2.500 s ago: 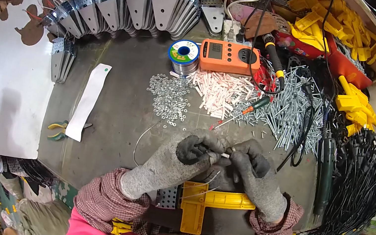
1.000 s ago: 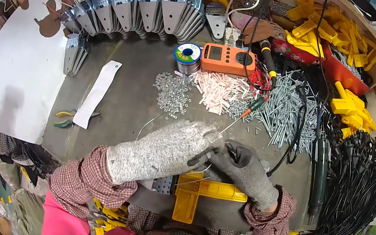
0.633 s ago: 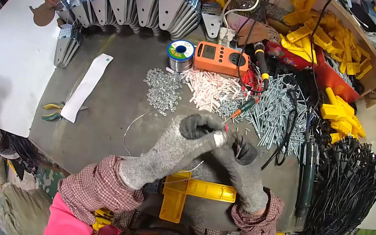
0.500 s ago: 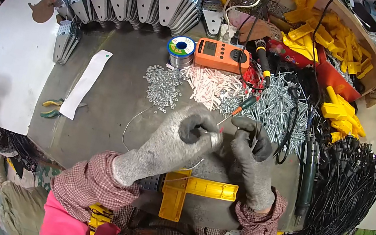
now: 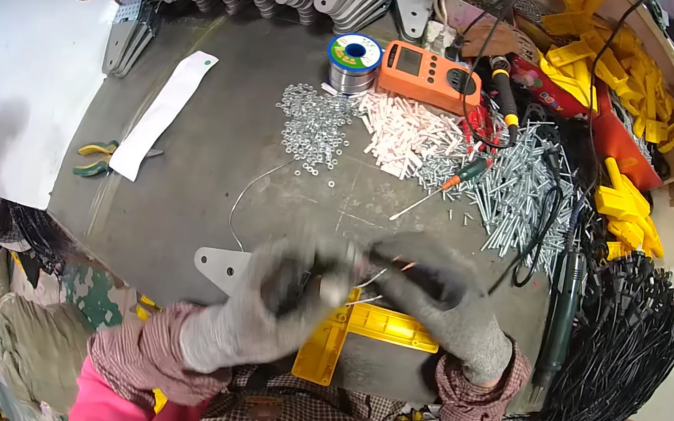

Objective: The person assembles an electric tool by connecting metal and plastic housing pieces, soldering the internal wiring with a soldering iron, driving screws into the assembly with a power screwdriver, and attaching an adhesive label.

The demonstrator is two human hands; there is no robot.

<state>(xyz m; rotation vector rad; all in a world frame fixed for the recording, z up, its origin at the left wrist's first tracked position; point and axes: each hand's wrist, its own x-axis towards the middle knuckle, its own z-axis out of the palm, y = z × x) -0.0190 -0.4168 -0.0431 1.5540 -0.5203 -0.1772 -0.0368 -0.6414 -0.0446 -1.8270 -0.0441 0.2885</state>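
My left hand (image 5: 273, 294), in a grey glove, is smeared by motion above the left arm of a yellow plastic piece (image 5: 393, 327). Its fingers are bent, but what they hold cannot be made out. My right hand (image 5: 451, 307), gloved too, is closed on a thin white wire (image 5: 374, 282), and a copper-coloured end shows by its fingers. Both hands' fingertips come close together over the yellow piece. Part of a grey metal plate with holes (image 5: 212, 264) sticks out to the left of my left hand, which hides the rest.
Beyond my hands lie a screwdriver (image 5: 440, 188), nuts (image 5: 313, 130), pale tubes (image 5: 404, 137) and screws (image 5: 521, 189). A solder spool (image 5: 351, 69) stands beside an orange meter (image 5: 428, 76). Black cords (image 5: 620, 342) and an electric driver (image 5: 560, 313) are on the right, pliers (image 5: 98, 158) on the left.
Both hands have moved down toward the yellow piece, and the metal plate's end now shows at left. The screwdriver lies in fuller view. The camera view has shifted slightly.
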